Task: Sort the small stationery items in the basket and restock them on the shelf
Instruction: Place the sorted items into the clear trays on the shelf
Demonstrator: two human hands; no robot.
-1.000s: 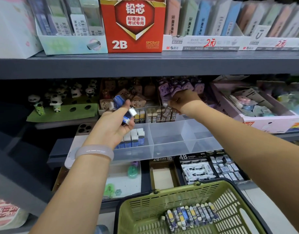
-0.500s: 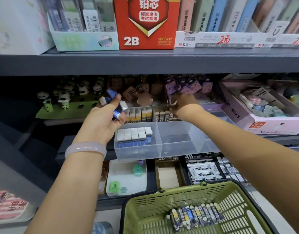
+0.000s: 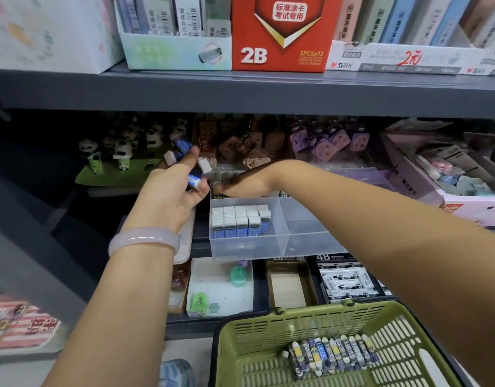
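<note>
The left hand [image 3: 172,198], left of centre in the frame, had its fingers [image 3: 194,157] curled around a small bunch of blue-sleeved white erasers [image 3: 191,170], which stuck out above and beside the thumb. The palm faced up and right, the forearm rose from the lower left, and a pale translucent bangle [image 3: 144,240] circled the wrist. The right hand [image 3: 245,182] reached across from the right edge to the centre, wrist bent, its back to the camera; its fingers were in shadow and blurred, close by the left hand's erasers and over a row of small dark-wrapped erasers [image 3: 222,178] at the back of the clear plastic divided tray [image 3: 282,241]. Whether those fingers pinched anything could not be told. In the tray's left compartment stood two rows of matching blue-and-white erasers [image 3: 239,220], upright and touching. The tray sat on the grey metal shelf [image 3: 240,90], below a red 2B lead box [image 3: 282,32] at the top centre. At the lower right, the olive-green plastic basket [image 3: 257,336] held a row of small purple and yellow wrapped erasers [image 3: 333,356] lying side by side on its floor.
</note>
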